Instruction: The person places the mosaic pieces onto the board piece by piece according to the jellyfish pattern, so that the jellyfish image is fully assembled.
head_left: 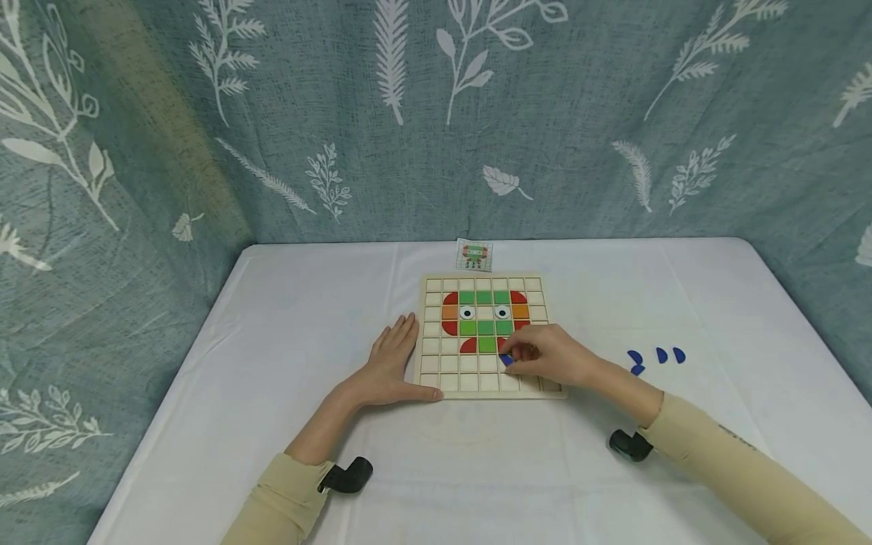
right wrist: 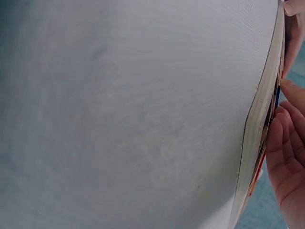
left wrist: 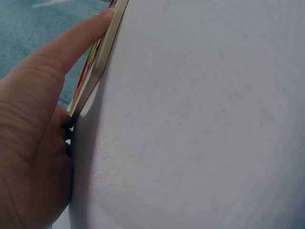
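Observation:
A wooden grid board (head_left: 450,365) lies on the table, with red, green and orange pieces and two eye pieces set in its squares. My left hand (head_left: 390,371) lies along the board's left side with its fingers straight. Its thumb (left wrist: 78,40) touches the near left corner. Over the lower right part of the board, my right hand (head_left: 555,356) pinches a blue rounded piece (head_left: 506,359) between thumb and fingers. In the right wrist view only a thin blue edge (right wrist: 277,97) of that piece shows. My right hand hides some squares at the lower right.
Several blue rounded pieces (head_left: 661,355) lie on the white tablecloth (head_left: 715,424) to the right of the board. A small picture card (head_left: 474,255) with a gridded figure lies just beyond the board's far edge. Behind the table hangs a leaf-patterned curtain (head_left: 422,182).

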Demonstrator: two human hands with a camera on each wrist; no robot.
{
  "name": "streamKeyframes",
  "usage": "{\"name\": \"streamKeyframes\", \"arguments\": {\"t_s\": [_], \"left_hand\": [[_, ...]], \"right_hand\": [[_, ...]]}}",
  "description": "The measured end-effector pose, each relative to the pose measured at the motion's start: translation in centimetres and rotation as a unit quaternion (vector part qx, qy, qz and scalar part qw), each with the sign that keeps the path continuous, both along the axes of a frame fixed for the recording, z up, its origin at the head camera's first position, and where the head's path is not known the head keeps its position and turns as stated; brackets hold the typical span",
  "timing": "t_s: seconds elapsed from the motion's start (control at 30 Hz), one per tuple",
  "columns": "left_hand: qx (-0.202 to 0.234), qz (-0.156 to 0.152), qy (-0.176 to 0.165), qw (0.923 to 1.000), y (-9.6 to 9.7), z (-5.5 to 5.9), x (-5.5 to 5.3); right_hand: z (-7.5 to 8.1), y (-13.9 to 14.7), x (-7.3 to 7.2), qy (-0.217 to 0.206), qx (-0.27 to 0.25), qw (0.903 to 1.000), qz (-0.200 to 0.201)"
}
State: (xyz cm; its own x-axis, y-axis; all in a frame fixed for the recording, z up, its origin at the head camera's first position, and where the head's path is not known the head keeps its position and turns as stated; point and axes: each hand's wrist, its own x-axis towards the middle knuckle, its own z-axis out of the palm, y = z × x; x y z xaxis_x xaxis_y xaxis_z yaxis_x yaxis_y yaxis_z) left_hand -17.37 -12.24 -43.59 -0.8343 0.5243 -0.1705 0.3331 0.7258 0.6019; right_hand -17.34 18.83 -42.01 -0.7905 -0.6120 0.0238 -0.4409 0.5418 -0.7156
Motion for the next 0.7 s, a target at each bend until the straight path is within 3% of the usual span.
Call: {"name": "streamKeyframes", "arguments": {"t_s": [0.43, 0.6, 0.7], "left_hand": [[0.0, -0.006, 0.006, 1.0, 0.0, 0.0, 0.0], [-0.001, -0.006, 0.005, 1.0, 0.0, 0.1, 0.0], [-0.003, -0.005, 0.003, 1.0, 0.0, 0.1, 0.0]], "right_hand": [[0.2, -0.2, 0.1, -0.012, 0.007, 0.9999, -0.01], [0.8, 1.4, 0.4, -0.01, 0.006, 0.9989, -0.046], [1.3, 3.7, 0.6, 0.016, 0.014, 0.9969, -0.076]]}}
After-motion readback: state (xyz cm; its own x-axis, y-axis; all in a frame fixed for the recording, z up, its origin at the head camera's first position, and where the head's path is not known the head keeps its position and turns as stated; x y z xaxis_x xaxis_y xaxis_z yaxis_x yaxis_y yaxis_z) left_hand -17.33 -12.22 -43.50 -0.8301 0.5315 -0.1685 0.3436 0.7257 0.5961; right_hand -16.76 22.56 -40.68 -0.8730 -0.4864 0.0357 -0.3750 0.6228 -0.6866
